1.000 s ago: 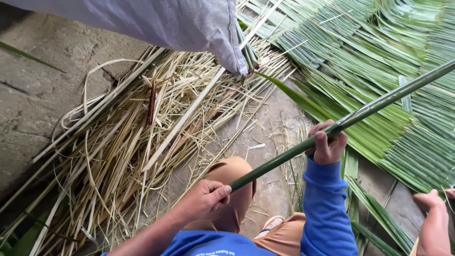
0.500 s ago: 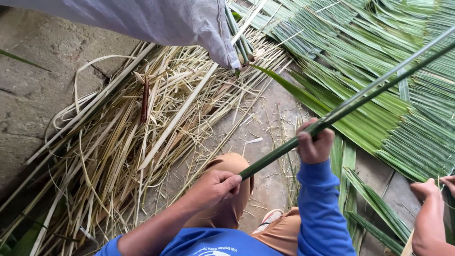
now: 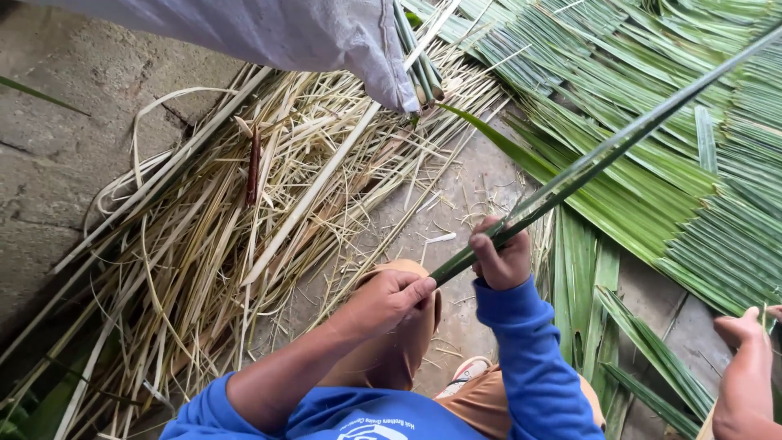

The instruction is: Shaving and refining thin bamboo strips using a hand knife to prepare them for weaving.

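Above a bare concrete floor [image 3: 57,179], the person held a long green palm leaf strip [image 3: 603,155] that ran slantwise from the lower centre of the view to its upper right corner. The left hand [image 3: 387,297] pinched the strip's near end, its fingers pressed together and curled around that tip just over a bent knee [image 3: 399,358]. The right hand [image 3: 503,257], in a blue sleeve [image 3: 529,358], gripped the strip a little farther up, the fingers wrapped closed around it and the thumb laid along its upper side. The two hands sat just beside each other, not touching.

To the left lay a loose heap of dry, straw-coloured leaf ribs and trimmings [image 3: 204,244], crossed by several long pale midribs. To the right and above, a broad layer of fresh green palm leaves [image 3: 676,204] covered the floor, and the raised strip passed over it. A pale grey cloth [image 3: 285,33] hung across the top of the view, hiding part of the heap and the base of a bundle of green stalks [image 3: 419,65]. At the lower right edge another person's hand [image 3: 745,367] entered the view; whether its fingers held anything could not be told. A sandalled foot [image 3: 468,375] showed between the knee and the blue sleeve.
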